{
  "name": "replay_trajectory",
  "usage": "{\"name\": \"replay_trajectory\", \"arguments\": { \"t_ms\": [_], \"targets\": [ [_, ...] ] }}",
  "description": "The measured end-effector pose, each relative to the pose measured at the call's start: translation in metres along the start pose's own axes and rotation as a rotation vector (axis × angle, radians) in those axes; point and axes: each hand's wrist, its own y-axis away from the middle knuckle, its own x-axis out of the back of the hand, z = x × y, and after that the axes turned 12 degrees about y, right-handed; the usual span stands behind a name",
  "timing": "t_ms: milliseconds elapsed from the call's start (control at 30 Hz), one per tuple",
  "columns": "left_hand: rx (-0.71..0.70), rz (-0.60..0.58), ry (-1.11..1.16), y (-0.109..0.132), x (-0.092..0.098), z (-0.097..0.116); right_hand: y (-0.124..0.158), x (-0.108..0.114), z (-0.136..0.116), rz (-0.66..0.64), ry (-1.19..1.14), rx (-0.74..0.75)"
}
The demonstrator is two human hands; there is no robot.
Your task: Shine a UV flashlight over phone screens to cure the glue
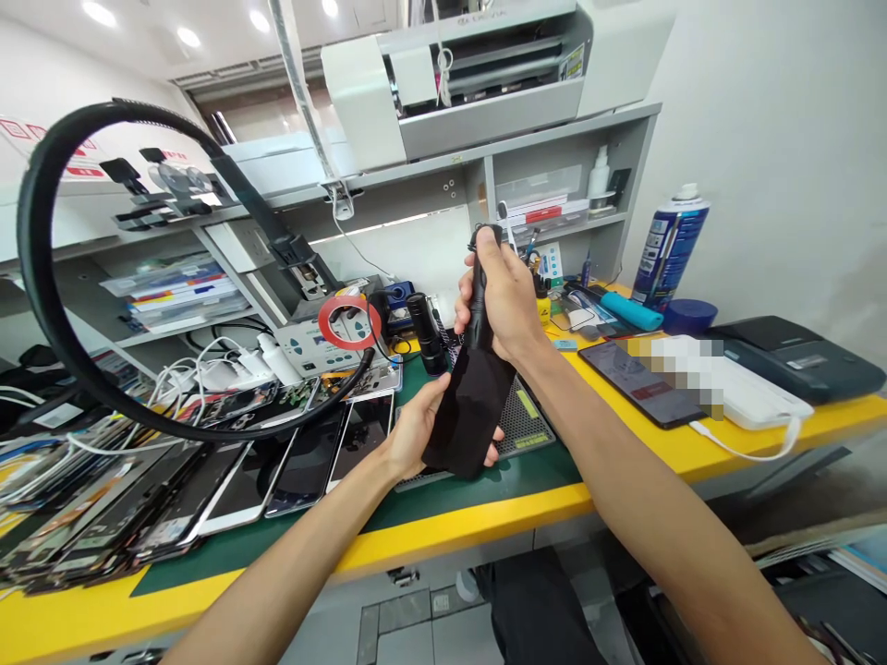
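My left hand (414, 431) is closed around a dark smartphone (467, 416), its black face turned up, fingertips showing at the far edge. In my right hand (509, 296) is a black flashlight (478, 309), gripped upright with the thumb on its top end. The flashlight's lower end is right over the phone's upper part; whether they touch I cannot tell. Beneath the phone lies a black perforated mat (530, 425) on the green work mat (408, 508). A second black flashlight-like cylinder (428, 337) stands just left of my hands.
Phones and screens (236, 485) crowd the left of the bench. A hot-air station (325, 337) with a looping black hose (42, 305) and red tape ring (350, 321) stands behind. At right are a phone (641, 383), a white power bank (735, 383) and a blue spray can (670, 249).
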Motion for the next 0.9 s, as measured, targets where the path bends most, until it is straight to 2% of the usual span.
{"name": "replay_trajectory", "arguments": {
  "t_ms": [233,333,467,733,900],
  "targets": [
    [0.058,0.031,0.042,0.004,-0.004,0.004,-0.006,0.017,-0.011,0.066,-0.138,-0.176],
    [0.107,0.083,0.006,0.008,-0.005,0.005,-0.011,0.028,-0.015,0.019,-0.175,-0.248],
    [0.097,0.183,0.045,0.009,-0.013,0.005,-0.017,0.043,-0.015,-0.037,-0.168,-0.297],
    [0.097,0.429,-0.008,-0.014,-0.027,0.003,-0.027,0.066,-0.004,-0.104,-0.201,-0.393],
    [0.042,0.504,-0.065,-0.031,-0.036,-0.01,-0.03,0.073,0.007,-0.149,-0.291,-0.432]
  ]
}}
